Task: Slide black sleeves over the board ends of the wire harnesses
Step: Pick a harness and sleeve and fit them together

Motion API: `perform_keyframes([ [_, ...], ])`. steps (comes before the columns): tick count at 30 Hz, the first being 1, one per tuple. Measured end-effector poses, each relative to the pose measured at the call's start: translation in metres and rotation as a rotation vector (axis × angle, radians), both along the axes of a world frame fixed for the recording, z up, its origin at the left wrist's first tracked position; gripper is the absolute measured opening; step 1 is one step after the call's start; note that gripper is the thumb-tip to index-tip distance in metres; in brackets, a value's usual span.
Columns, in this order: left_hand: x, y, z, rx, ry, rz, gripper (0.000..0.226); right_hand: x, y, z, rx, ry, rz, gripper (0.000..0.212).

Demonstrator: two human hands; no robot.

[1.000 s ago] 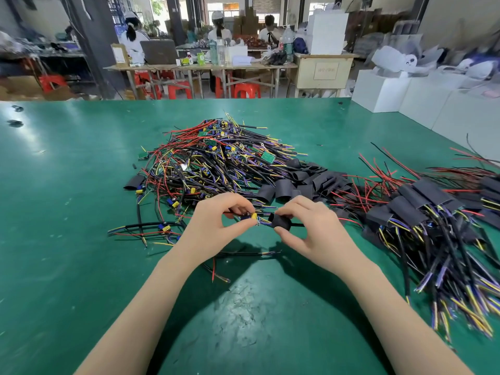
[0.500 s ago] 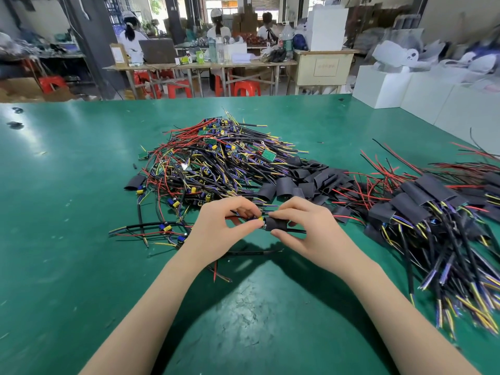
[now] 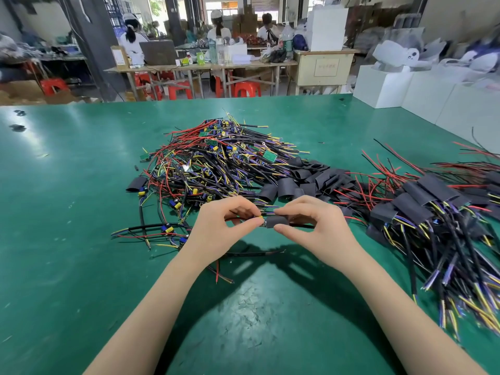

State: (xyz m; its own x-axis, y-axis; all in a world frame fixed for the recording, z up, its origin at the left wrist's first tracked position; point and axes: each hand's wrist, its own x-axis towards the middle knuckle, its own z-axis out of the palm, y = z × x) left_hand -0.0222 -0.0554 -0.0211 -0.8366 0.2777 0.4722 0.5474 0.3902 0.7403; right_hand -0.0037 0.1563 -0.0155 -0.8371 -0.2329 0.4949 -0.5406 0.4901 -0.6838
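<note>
My left hand pinches the board end of one wire harness, where a yellow part shows between thumb and forefinger. My right hand holds a black sleeve on that harness, touching the board end; a black cable runs out of the sleeve to the right. Behind my hands lies a big heap of unsleeved harnesses with small green boards. Loose black sleeves lie in a row at the heap's right. A pile of sleeved harnesses fills the right side.
Everything rests on a green table. A few stray harnesses lie left of my left hand. A single sleeve lies at the heap's left edge. White boxes stand past the table's right; people sit at a far bench.
The sleeve in my right hand has slid left along the cable until it meets the board end held in my left hand. Both hands stay in the same place.
</note>
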Motion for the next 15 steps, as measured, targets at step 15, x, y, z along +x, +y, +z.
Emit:
perform_keyframes([
  [15, 0.0007, 0.0004, 0.0008, 0.078, -0.036, -0.007, 0.01, -0.0011, -0.0034, -0.0033, -0.163, -0.084, -0.016, 0.023],
])
